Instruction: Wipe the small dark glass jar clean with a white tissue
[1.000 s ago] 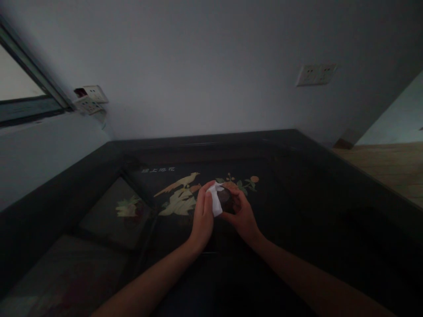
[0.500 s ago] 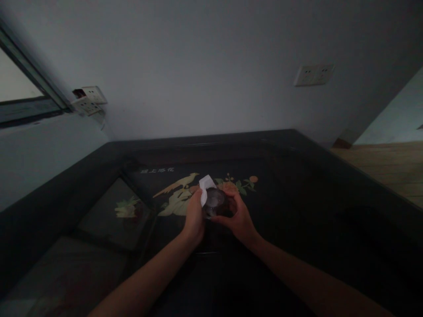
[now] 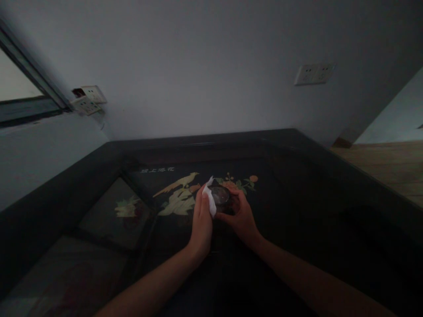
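My right hand (image 3: 243, 215) curls its fingers and thumb around the right side of a small, clear round glass cup (image 3: 220, 195). Pressed between my left hand (image 3: 202, 215) and the cup's left side is a white tissue (image 3: 210, 201). The left fingers lie close together along the tissue, which sticks up past their tips. Dim light hides the cup's lower part, so I cannot tell whether it touches the tabletop beneath.
The dark, glossy table (image 3: 284, 176) carries a bird-and-flower picture (image 3: 178, 202) under the hands. Behind it rises a pale wall with a double socket (image 3: 314, 74). More sockets (image 3: 87, 105) sit at the left, by a window frame (image 3: 33, 61).
My left hand has shifted slightly right and wrapped the tissue against the cup's side. The cup has turned or tilted a little; my right hand keeps its grip.
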Motion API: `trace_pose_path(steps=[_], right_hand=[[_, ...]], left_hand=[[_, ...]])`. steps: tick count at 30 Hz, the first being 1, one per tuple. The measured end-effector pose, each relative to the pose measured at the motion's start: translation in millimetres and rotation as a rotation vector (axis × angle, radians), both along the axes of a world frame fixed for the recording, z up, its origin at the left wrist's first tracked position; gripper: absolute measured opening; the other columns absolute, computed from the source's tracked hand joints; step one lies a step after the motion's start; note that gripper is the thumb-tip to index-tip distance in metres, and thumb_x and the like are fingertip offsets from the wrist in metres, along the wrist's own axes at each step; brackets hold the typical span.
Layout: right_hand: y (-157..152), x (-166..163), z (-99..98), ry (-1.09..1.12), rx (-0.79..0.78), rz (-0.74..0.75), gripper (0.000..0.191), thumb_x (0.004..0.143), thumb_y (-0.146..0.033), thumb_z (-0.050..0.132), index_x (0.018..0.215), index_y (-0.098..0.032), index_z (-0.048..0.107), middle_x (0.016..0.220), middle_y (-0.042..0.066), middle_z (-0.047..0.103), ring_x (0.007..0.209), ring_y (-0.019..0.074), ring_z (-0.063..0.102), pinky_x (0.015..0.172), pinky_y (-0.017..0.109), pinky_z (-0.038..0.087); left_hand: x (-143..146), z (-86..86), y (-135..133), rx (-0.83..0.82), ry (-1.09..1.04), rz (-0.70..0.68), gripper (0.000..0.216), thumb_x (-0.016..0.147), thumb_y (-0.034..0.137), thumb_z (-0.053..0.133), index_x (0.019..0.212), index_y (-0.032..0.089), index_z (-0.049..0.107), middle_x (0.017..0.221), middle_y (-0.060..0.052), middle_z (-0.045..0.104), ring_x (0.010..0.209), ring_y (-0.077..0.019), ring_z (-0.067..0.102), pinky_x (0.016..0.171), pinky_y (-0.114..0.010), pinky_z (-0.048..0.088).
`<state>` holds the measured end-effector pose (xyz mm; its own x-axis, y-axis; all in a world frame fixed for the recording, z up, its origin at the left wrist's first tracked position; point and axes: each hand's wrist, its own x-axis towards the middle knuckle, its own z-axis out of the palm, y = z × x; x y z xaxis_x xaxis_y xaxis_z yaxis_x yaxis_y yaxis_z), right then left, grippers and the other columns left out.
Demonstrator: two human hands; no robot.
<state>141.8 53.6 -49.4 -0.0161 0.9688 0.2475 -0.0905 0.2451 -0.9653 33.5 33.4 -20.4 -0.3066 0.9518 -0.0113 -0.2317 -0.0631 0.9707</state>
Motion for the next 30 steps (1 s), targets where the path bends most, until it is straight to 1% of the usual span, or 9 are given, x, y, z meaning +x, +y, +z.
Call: trace_pose_path(steps=[3,5,9,14,17,19,23,26,30], right_hand=[[-1.3,0.6,-2.4,-0.022,0.028,0.012,0.069,0.048,-0.038,0.090,0.103,-0.023,0.051,0.107,0.008,0.065,0.101,0.0269,0.065,0.089,0.043,0.053],[-2.2,0.5,-2.9,-0.028,0.050,0.050,0.069,0.049,-0.039,0.090,0.104,-0.023,0.051,0.107,0.008,0.066,0.101,0.0270,0.065,0.088,0.042,0.054],[-3.4,-0.3,-2.7,-0.049,0.085,0.093,0.072,0.048,-0.039,0.090,0.107,-0.023,0.051,0.109,0.009,0.066,0.104,0.0282,0.064,0.090,0.044,0.053],[-2.2,-2.9,-4.7,-0.025,0.057,0.082,0.073,0.048,-0.040,0.090,0.108,-0.024,0.052,0.114,0.010,0.064,0.107,0.0288,0.063,0.093,0.046,0.051],[1.1,-3.6,-5.0,0.040,0.025,0.040,0.072,0.049,-0.040,0.089,0.108,-0.024,0.051,0.115,0.010,0.063,0.108,0.0283,0.063,0.094,0.046,0.051],[4.0,-3.0,-4.0,0.083,0.009,-0.005,0.070,0.050,-0.040,0.089,0.107,-0.023,0.051,0.116,0.011,0.062,0.108,0.0282,0.062,0.095,0.046,0.051],[9.1,-0.5,-1.3,0.150,-0.033,-0.060,0.066,0.051,-0.039,0.088,0.104,-0.024,0.051,0.115,0.010,0.063,0.107,0.0274,0.063,0.095,0.046,0.050],[10.5,-0.5,-1.1,0.189,-0.055,-0.069,0.064,0.052,-0.039,0.087,0.103,-0.024,0.052,0.109,0.008,0.066,0.104,0.0263,0.064,0.093,0.045,0.051],[8.6,-3.1,-1.8,0.214,-0.084,-0.035,0.065,0.049,-0.037,0.088,0.101,-0.024,0.052,0.107,0.007,0.066,0.102,0.0254,0.065,0.092,0.044,0.052]], left_hand=[[-10.3,3.9,13.2,-0.079,0.004,0.012,0.040,0.085,0.049,0.053,0.104,0.015,0.065,0.107,-0.008,0.068,0.098,-0.0211,0.063,0.085,-0.030,0.049],[-17.4,7.9,21.3,-0.151,-0.011,0.015,0.036,0.080,0.046,0.058,0.092,0.014,0.066,0.090,-0.007,0.068,0.080,-0.0192,0.063,0.069,-0.027,0.049],[-26.3,15.0,31.6,-0.261,-0.079,-0.085,0.025,0.071,0.036,0.065,0.084,0.014,0.066,0.080,-0.005,0.067,0.068,-0.0161,0.061,0.060,-0.024,0.045],[-26.6,16.0,34.9,-0.216,-0.127,-0.163,0.023,0.072,0.033,0.063,0.087,0.015,0.067,0.083,-0.006,0.070,0.071,-0.0165,0.063,0.064,-0.024,0.047],[-28.4,15.0,37.0,-0.148,-0.039,-0.144,0.027,0.076,0.037,0.063,0.094,0.018,0.068,0.095,-0.005,0.071,0.083,-0.0180,0.064,0.072,-0.025,0.048],[-31.7,16.7,39.1,-0.178,0.028,-0.162,0.031,0.079,0.044,0.059,0.092,0.017,0.068,0.092,-0.006,0.071,0.083,-0.0199,0.065,0.071,-0.026,0.048],[-40.4,26.0,42.9,-0.227,0.085,-0.306,0.041,0.084,0.047,0.048,0.097,0.014,0.069,0.087,-0.009,0.072,0.081,-0.0229,0.066,0.069,-0.030,0.049],[-43.6,28.9,43.6,-0.123,0.279,-0.344,0.039,0.084,0.044,0.051,0.104,0.016,0.068,0.096,-0.009,0.072,0.094,-0.0248,0.065,0.080,-0.032,0.049],[-38.7,22.2,39.7,0.042,0.513,-0.255,0.037,0.089,0.043,0.045,0.106,0.018,0.067,0.108,-0.007,0.069,0.106,-0.0258,0.059,0.094,-0.036,0.044]])
